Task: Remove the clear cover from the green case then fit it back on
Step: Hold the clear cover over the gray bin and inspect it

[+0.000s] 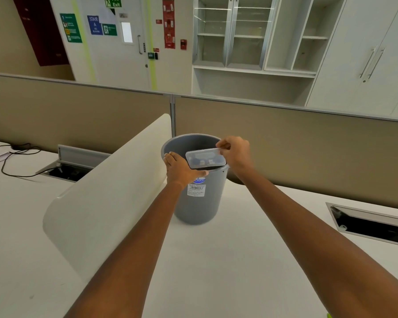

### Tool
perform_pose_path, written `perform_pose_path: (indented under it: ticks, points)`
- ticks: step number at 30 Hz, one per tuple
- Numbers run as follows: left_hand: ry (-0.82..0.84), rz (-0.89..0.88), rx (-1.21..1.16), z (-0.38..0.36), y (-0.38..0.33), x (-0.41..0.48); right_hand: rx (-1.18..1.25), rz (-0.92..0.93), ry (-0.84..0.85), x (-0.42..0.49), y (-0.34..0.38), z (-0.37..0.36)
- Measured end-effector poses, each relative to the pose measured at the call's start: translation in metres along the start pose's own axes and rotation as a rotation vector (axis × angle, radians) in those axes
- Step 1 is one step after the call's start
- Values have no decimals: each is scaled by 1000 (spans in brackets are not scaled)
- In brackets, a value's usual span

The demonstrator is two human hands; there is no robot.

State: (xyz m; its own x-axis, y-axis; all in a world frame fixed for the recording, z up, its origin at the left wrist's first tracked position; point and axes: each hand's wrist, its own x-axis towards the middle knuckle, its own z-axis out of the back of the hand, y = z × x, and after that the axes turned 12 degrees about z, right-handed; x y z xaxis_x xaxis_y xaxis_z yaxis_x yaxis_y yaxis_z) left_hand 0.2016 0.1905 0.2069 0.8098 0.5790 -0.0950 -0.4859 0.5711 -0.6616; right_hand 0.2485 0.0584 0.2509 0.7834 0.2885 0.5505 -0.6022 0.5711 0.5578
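Two bare forearms are reaching up from the bottom edge, the left one from about 7 o'clock and the right one from about 4 o'clock, both crossing the white desk (228, 260) toward the middle of the view. Along the left arm, from 8 o'clock up toward centre, a curved cream divider panel (106, 191) is standing on edge.

Just above centre, at 12 o'clock from the arms' meeting line, a grey bin (198, 198) is standing upright on the desk, with a white label facing the camera. The left hand (182, 168) is lying over the near rim of the bin, fingers bent down across it and thumb stretched right along the rim, under the near edge of a clear cover (205, 159). The cover is being held tilted over the bin's mouth, dark shapes showing through it. The right hand (236, 152) is pinching the cover's far right corner between thumb and fingertips. The green case itself is not clearly showing; whether it sits under the cover I cannot tell.

At 3 o'clock and at 9 o'clock, cable hatches are lying open in the desk. Beyond, tan partition screens (285, 134) are running across, and behind them white shelving and a door with signs.
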Motion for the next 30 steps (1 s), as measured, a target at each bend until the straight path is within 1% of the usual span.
perform_pose_path:
  ticks: [4, 8, 12, 15, 19, 22, 24, 28, 30]
  points:
    - [5, 3, 16, 1, -1, -1, 227, -298, -87, -1, -7, 7]
    - [10, 10, 1, 0, 0, -2, 500, -529, -107, -8, -7, 10]
    - [4, 10, 5, 0, -1, -1, 685, -636, -137, -13, -4, 11]
    - [3, 7, 9, -1, -1, -1, 731, -670, -117, -14, -4, 9]
    - [1, 12, 5, -2, 0, -1, 716, -678, -110, -14, -6, 7]
    - [-5, 9, 3, -2, 1, 0, 670, -635, -121, -13, -9, 5]
    - [-6, 10, -4, -2, 1, 0, 574, -556, -128, -14, -10, 4]
    - [9, 13, -22, -2, 1, 0, 270, -305, -134, -17, -7, 8]
    - [7, 13, -24, -2, 2, 1, 194, -231, -116, -17, -7, 9]
